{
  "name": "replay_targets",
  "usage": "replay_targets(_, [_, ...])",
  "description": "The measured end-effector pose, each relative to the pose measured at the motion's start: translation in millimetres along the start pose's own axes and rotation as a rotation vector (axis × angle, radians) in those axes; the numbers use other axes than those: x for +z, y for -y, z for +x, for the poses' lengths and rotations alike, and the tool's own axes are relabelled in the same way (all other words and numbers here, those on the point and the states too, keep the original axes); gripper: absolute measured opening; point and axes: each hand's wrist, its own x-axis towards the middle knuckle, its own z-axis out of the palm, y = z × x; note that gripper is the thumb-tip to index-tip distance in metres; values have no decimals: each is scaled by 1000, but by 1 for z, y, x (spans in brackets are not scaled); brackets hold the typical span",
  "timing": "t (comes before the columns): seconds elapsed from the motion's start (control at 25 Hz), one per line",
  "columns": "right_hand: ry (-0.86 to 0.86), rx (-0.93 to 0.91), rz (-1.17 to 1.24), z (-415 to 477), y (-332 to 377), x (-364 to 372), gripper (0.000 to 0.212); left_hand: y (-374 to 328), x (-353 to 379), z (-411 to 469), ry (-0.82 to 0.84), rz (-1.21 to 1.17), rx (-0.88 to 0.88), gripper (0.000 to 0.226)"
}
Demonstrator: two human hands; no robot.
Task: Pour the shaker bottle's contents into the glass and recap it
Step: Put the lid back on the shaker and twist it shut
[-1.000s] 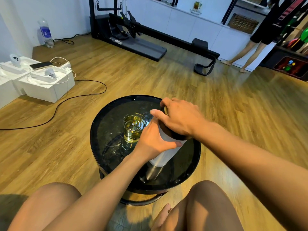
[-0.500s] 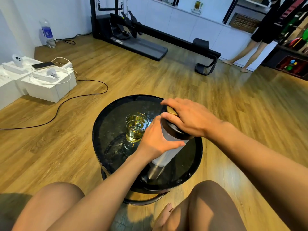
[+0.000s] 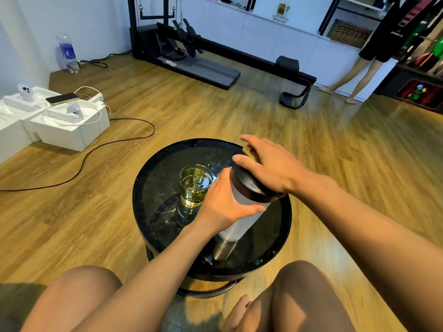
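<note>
both hands are on the bottle (image 3: 242, 212), which stands on the round black table (image 3: 153, 188) just right of the glass (image 3: 195, 185) of yellow liquid. left hand (image 3: 225, 202) wraps its pale body; right hand (image 3: 271, 166) lies over the black lid (image 3: 249, 185), fingers curled at the rim.

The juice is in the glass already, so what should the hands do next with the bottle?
Probably finish twisting the lid tight. The glass already holds yellow liquid, the left hand grips the shaker bottle upright on the table, and the right hand lies flat across the black lid, so only capping looks left.
</note>
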Motion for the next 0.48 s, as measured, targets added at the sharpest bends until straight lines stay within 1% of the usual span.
replay_targets(0.04, [2, -105, 4, 0, -1, -2, 51, 0, 0, 0, -1, 3, 3, 95])
replay_targets(0.08, [-10, -159, 39, 0, -2, -1, 44, 0, 1, 0, -4, 4, 8, 95])
replay_targets(0.12, [-34, -135, 94, 1, -1, 2, 36, 0, 1, 0, -8, 3, 11, 95])
replay_targets(0.16, [-62, -52, 169, 3, 2, 4, 29, 1, 1, 0, -8, 2, 10, 94])
replay_targets(0.24, [-15, 104, 313, 9, 5, 3, 22, 1, 1, 0, -6, -5, 4, 93])
replay_targets(0.28, [18, 113, 377, 9, 4, -2, 21, 1, 1, 0, -9, -8, 5, 93])
replay_targets(0.32, [31, 60, 383, 8, 2, -7, 22, 0, 1, 0, -11, -9, 10, 94])
replay_targets(0.36, [8, 0, 365, 6, 0, -9, 22, 0, 1, 0, -12, -11, 16, 95])
replay_targets(0.4, [-55, -49, 331, 3, -3, -6, 21, 0, 1, 0, -11, -11, 21, 95])
replay_targets(0.44, [-120, -41, 337, 1, -5, 1, 21, 0, 1, 0, -12, -11, 24, 95])
replay_targets(0.48, [-163, 16, 379, 2, -2, 7, 21, 0, 1, 0, -14, -7, 24, 95])
